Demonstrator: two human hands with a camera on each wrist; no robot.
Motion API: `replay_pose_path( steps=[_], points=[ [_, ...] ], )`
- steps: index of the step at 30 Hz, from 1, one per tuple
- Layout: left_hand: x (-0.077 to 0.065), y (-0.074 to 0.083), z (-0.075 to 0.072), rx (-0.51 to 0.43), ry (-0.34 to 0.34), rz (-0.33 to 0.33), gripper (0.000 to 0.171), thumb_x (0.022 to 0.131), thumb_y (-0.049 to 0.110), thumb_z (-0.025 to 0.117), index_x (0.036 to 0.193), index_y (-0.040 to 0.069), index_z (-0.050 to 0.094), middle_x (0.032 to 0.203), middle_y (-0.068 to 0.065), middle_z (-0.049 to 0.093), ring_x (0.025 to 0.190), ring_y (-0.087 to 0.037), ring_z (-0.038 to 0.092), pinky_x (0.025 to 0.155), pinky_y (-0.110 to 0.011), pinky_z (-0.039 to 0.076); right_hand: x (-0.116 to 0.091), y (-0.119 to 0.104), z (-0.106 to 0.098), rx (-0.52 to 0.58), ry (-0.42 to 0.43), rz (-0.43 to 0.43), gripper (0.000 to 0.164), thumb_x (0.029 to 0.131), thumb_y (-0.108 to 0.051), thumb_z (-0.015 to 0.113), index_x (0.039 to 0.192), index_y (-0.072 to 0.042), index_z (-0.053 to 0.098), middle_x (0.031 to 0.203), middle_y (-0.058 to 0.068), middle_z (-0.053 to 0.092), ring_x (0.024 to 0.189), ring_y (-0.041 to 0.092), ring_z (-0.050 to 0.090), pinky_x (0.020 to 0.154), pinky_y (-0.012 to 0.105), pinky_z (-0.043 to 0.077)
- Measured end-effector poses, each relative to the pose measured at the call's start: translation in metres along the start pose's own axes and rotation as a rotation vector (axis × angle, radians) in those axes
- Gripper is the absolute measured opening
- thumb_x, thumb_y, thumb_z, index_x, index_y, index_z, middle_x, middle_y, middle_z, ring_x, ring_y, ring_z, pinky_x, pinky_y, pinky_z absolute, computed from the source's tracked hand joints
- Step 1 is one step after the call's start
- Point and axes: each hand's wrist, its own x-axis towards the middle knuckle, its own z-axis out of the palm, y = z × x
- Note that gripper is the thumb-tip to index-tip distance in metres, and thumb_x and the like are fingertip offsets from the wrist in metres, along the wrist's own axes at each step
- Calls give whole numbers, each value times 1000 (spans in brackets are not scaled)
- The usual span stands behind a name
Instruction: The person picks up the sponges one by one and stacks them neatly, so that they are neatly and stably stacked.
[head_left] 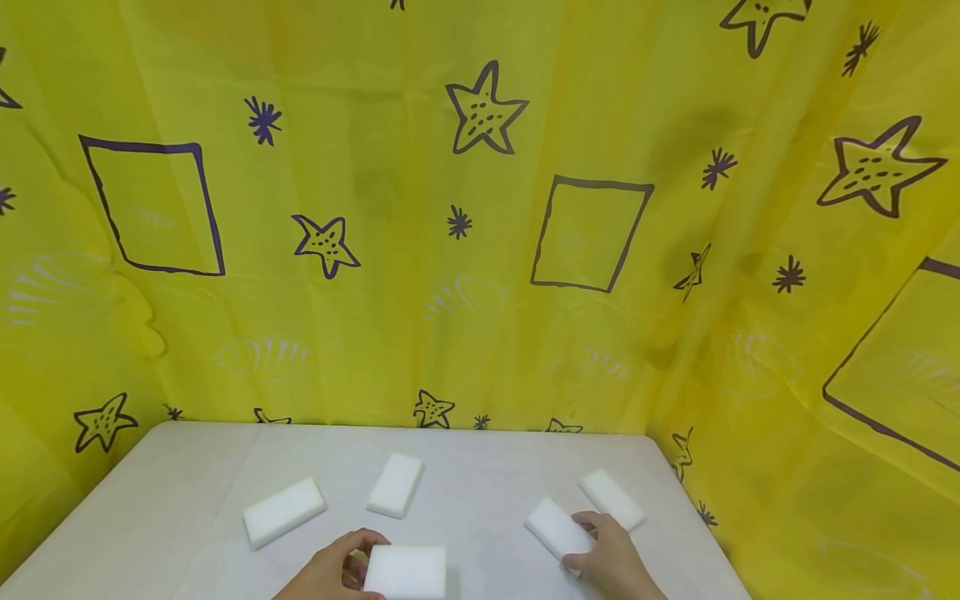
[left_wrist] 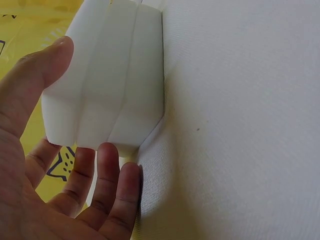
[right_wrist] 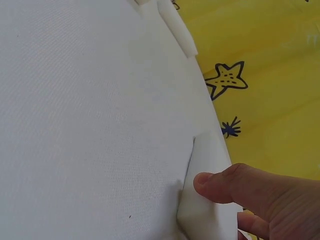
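Your left hand [head_left: 337, 568] grips stack [head_left: 407, 573], six o'clock, fingers [left_wrist: 107, 170] seemingly steadying it; right hand [head_left: 611, 557] pinches block [head_left: 553, 529], five o'clock.

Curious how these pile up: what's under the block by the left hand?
Under that block, the left wrist view shows a second block, then a third block. What lies beneath the third is covered.

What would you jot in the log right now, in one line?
left hand: at stack of three white blocks | right hand: grips single white block | table: three more white blocks
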Motion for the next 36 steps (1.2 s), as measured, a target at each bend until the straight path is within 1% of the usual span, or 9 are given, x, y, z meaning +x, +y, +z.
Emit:
replay_pose_path(
  steps=[7,12,17,21,26,31,36],
  points=[
    [-1,-1,0,8,-3,23,61,81,24,82,126,-4,51,106,-7,55,78,-10,60,71,-23,52,1,0,0,-17,2,-34,70,63,-21,92,123,1,61,117,20,61,104,36,60,90,56,48],
    [-1,-3,0,7,-7,43,61,82,22,82,126,-5,50,105,-6,55,77,-9,60,71,-23,52,0,-1,0,-20,-3,-25,70,64,-21,91,123,1,61,116,20,61,104,37,60,90,56,48],
    [-1,-3,0,2,-5,36,61,81,22,82,126,-4,50,105,-6,55,77,-9,60,71,-23,52,-2,-3,-1,-21,-5,-25,70,64,-21,91,124,1,60,117,20,60,105,38,59,90,56,48],
    [-1,-3,0,3,-4,42,60,82,20,81,127,-5,50,105,-7,55,76,-9,59,70,-23,52,-3,-5,-1,-18,-7,-22,70,65,-20,91,124,1,60,117,20,60,105,37,59,90,56,48],
    [-1,-1,0,1,-3,34,61,82,23,82,127,-4,51,107,-7,55,78,-9,60,71,-23,52,-5,-8,-2,-9,-12,-14,69,66,-20,90,125,0,60,119,20,59,105,37,58,91,57,47],
    [-1,-1,0,6,0,19,62,81,26,82,127,-3,51,106,-7,55,78,-11,60,70,-23,52,-5,-11,-3,-8,-15,-45,69,66,-18,90,125,-1,60,123,21,58,111,40,57,93,58,45],
    [-1,-1,0,13,4,17,62,81,26,82,127,-2,51,106,-7,55,77,-10,60,70,-23,52,-2,-12,-4,-21,-21,-77,68,66,-17,90,125,-1,60,121,19,58,108,37,58,92,55,47]
  ],
)
